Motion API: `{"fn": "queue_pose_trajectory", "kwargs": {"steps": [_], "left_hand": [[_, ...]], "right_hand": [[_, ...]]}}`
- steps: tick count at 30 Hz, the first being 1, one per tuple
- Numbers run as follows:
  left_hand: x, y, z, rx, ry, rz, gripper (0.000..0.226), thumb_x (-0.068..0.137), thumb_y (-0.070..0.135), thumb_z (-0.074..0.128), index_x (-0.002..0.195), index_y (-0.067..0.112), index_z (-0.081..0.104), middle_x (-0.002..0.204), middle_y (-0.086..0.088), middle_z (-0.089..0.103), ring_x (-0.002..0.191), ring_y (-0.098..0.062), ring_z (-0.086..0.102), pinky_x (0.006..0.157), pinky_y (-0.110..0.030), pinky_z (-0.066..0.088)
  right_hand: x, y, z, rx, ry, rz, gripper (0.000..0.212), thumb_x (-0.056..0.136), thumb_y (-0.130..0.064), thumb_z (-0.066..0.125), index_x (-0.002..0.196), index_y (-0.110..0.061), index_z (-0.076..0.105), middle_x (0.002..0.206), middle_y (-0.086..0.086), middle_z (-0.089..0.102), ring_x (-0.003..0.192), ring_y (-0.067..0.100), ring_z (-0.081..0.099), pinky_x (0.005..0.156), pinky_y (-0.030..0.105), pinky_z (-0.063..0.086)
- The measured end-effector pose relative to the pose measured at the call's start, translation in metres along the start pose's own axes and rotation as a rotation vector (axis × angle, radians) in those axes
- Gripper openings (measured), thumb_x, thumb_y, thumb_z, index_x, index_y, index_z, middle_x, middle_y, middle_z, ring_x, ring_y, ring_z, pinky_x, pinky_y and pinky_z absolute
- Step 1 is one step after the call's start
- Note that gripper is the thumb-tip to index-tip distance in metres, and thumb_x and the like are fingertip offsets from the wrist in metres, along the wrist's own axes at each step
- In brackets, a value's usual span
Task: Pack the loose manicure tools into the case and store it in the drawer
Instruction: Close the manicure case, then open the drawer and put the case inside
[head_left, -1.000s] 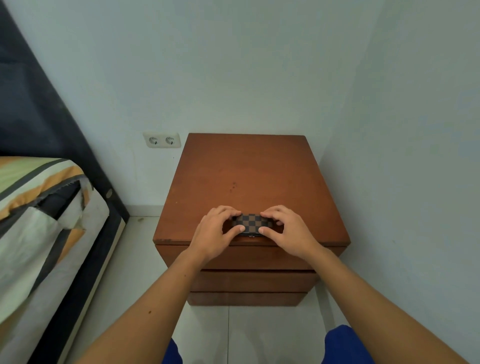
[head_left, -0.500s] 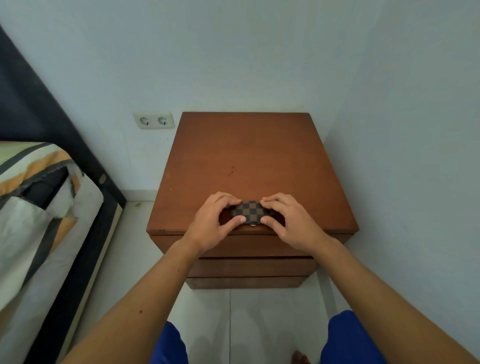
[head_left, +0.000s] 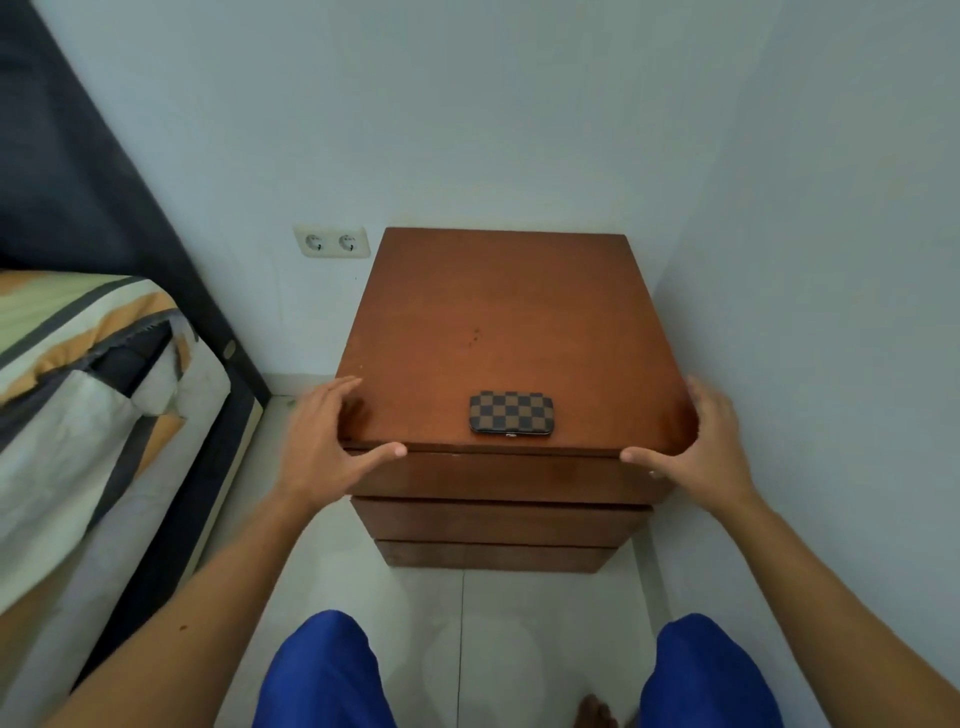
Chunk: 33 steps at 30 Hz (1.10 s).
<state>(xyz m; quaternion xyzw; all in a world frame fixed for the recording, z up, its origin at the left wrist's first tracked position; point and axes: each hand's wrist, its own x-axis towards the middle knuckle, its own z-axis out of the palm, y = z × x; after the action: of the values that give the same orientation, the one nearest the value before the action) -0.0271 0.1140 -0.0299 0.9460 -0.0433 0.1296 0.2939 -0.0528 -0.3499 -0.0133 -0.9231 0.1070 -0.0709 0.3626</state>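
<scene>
Here the checkered manicure case lies closed and flat on top of the wooden nightstand, near the front edge and roughly centred, with neither hand touching it. No loose tools show anywhere on the top, so we judge the packing done and the storing still ahead.

Our left hand sits at the front left corner, fingers spread along the side edge and the thumb reaching across to the top drawer front. Our right hand mirrors it at the front right corner, open, fingers along the side and thumb on the drawer's upper lip. Neither hand holds anything. All three drawer fronts look shut, and we see no handle on any of them.

The step in hand, as we read it, is opening the top drawer. With no handle, we want both thumbs or fingertips hooked under the overhang of the top and pulling evenly, so the drawer comes out straight and does not bind on one side. We should pull gently: the case rests close to the front edge, and a jerk could nudge it off onto the tiled floor. Once the drawer stands open enough, one hand can steady it while the other lifts the case and lays it flat inside.
</scene>
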Motion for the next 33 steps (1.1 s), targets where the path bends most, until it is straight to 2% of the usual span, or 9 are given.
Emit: {"fn": "queue_pose_trajectory", "kwargs": {"steps": [2,4,5,8,12,18,21,27,33], "left_hand": [[-0.009,-0.013,0.0,-0.12,0.028,-0.207,0.123,0.061,0.072,0.091,0.159,0.027,0.032,0.16,-0.002,0.043,0.144,-0.021,0.042,0.116,-0.045,0.041],[-0.017,-0.02,0.007,-0.281,0.007,-0.379,0.136,0.056,0.067,0.096,0.163,0.027,0.022,0.166,-0.004,0.038,0.151,-0.026,0.039,0.12,-0.051,0.038],[-0.02,-0.021,0.012,-0.369,-0.019,-0.419,0.136,0.056,0.066,0.097,0.163,0.027,0.022,0.163,-0.004,0.042,0.149,-0.027,0.043,0.12,-0.052,0.04],[-0.027,-0.016,0.025,-0.487,-0.045,-0.452,0.12,0.059,0.056,0.099,0.155,0.026,0.035,0.146,0.001,0.057,0.135,-0.023,0.056,0.112,-0.05,0.05],[-0.027,-0.013,0.027,-0.488,-0.014,-0.508,0.108,0.061,0.052,0.097,0.15,0.021,0.044,0.14,-0.001,0.062,0.13,-0.025,0.059,0.109,-0.049,0.053],[-0.048,-0.009,0.021,-0.483,-0.023,-0.532,0.106,0.06,0.061,0.096,0.147,0.022,0.049,0.137,-0.002,0.065,0.127,-0.026,0.062,0.107,-0.053,0.055],[-0.06,-0.009,0.013,-0.455,-0.04,-0.532,0.11,0.054,0.074,0.093,0.146,0.028,0.052,0.134,0.003,0.067,0.124,-0.024,0.064,0.103,-0.051,0.058],[-0.101,0.006,0.002,-0.432,-0.049,-0.553,0.117,0.063,0.062,0.091,0.158,0.017,0.041,0.152,-0.007,0.056,0.139,-0.031,0.054,0.113,-0.052,0.05],[-0.144,0.017,-0.008,-0.421,-0.031,-0.562,0.105,0.074,0.048,0.092,0.159,0.015,0.04,0.154,-0.008,0.054,0.141,-0.032,0.053,0.114,-0.051,0.049]], "right_hand": [[-0.002,0.024,0.001,0.099,-0.02,0.151,0.142,0.051,-0.06,0.099,0.163,-0.023,0.02,0.167,0.002,0.028,0.151,0.021,0.033,0.123,0.049,0.034],[-0.006,0.044,0.011,0.257,-0.108,0.211,0.136,0.048,-0.062,0.1,0.159,-0.027,0.03,0.159,-0.001,0.046,0.144,0.019,0.048,0.119,0.051,0.041],[-0.009,0.053,0.017,0.324,-0.129,0.225,0.129,0.048,-0.063,0.1,0.155,-0.027,0.039,0.151,-0.003,0.056,0.138,0.017,0.054,0.116,0.051,0.045],[-0.018,0.058,0.033,0.468,-0.07,0.253,0.12,0.052,-0.064,0.098,0.153,-0.026,0.045,0.148,-0.006,0.059,0.136,0.017,0.056,0.118,0.05,0.044],[-0.026,0.053,0.038,0.526,-0.043,0.247,0.116,0.057,-0.067,0.094,0.153,-0.028,0.044,0.15,-0.005,0.057,0.14,0.019,0.053,0.118,0.052,0.043],[-0.043,0.052,0.031,0.475,-0.033,0.242,0.102,0.057,-0.073,0.088,0.141,-0.026,0.055,0.134,-0.005,0.067,0.126,0.019,0.063,0.109,0.049,0.052],[-0.057,0.053,0.027,0.439,-0.03,0.257,0.103,0.055,-0.077,0.087,0.138,-0.023,0.057,0.129,-0.003,0.069,0.121,0.02,0.065,0.106,0.05,0.055],[-0.094,0.056,0.016,0.388,-0.036,0.286,0.118,0.055,-0.075,0.084,0.149,-0.015,0.047,0.138,0.004,0.063,0.128,0.025,0.06,0.11,0.049,0.052],[-0.137,0.057,0.008,0.353,-0.044,0.289,0.107,0.065,-0.067,0.084,0.151,-0.016,0.046,0.141,0.007,0.062,0.13,0.027,0.059,0.11,0.048,0.051]]}}
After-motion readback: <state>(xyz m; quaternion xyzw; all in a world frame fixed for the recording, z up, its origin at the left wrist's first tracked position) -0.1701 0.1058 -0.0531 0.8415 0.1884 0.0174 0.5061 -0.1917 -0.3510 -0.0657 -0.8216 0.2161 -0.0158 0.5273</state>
